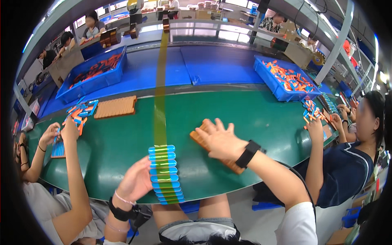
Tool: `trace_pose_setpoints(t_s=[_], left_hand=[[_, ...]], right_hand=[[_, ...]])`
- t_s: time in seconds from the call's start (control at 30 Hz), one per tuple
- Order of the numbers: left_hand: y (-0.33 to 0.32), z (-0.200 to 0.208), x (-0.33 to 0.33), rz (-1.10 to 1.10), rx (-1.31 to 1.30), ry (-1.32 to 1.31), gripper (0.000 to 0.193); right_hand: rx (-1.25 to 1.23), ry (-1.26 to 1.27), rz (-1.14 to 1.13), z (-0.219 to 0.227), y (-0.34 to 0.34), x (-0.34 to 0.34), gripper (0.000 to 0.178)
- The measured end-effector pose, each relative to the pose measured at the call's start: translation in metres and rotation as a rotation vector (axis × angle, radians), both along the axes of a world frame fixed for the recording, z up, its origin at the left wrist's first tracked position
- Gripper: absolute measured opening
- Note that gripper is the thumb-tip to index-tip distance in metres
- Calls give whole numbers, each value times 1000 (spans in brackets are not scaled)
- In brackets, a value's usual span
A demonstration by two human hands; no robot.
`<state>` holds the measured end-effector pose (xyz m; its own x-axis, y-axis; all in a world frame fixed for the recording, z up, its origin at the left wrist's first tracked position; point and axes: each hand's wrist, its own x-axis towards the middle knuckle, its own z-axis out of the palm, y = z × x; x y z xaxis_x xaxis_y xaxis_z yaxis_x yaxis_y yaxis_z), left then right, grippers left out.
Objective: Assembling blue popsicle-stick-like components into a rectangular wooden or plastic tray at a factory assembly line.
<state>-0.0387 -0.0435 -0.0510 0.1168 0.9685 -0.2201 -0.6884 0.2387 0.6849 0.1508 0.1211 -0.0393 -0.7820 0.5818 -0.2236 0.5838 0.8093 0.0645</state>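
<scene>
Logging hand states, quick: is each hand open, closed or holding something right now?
Left hand: partly hidden behind the taped row of blue pieces; open or closed cannot be told.
Right hand: open, spread over the orange ridged board.

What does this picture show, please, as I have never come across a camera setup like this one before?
There is no machine here: a fisheye camera worn on someone's head looks down; its lens bends straight edges. Over the green table, yellow tape runs toward the wearer, with a row of blue pieces along its near end. The wearer's bare left hand touches that row's left edge; its fingertips are hidden, so the grip is unclear. The bare right hand lies spread over an orange grooved block. Co-workers are on both sides.
</scene>
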Motion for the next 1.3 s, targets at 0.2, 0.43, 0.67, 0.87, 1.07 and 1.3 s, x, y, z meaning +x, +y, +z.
trace_pose_setpoints(t_s=[0.2,0.43,0.67,0.87,1.07,1.3], left_hand=[[-19,-20,23,15,-6,-15,42],[-15,-41,43,-28,-8,-91,40],[-14,-38,70,161,247,590,61],[-54,-17,55,359,387,1155,28],[-89,-93,33,-366,-38,493,27],[-53,-234,41,-196,-390,-324,51]], right_hand=[[47,142,-137,0,88,49,73],[128,381,-122,-21,167,84,74],[76,422,-77,-17,84,74,56],[-196,367,-5,-7,-69,88,59],[131,632,-109,-48,-100,90,44],[450,874,-238,-87,-101,81,21]])
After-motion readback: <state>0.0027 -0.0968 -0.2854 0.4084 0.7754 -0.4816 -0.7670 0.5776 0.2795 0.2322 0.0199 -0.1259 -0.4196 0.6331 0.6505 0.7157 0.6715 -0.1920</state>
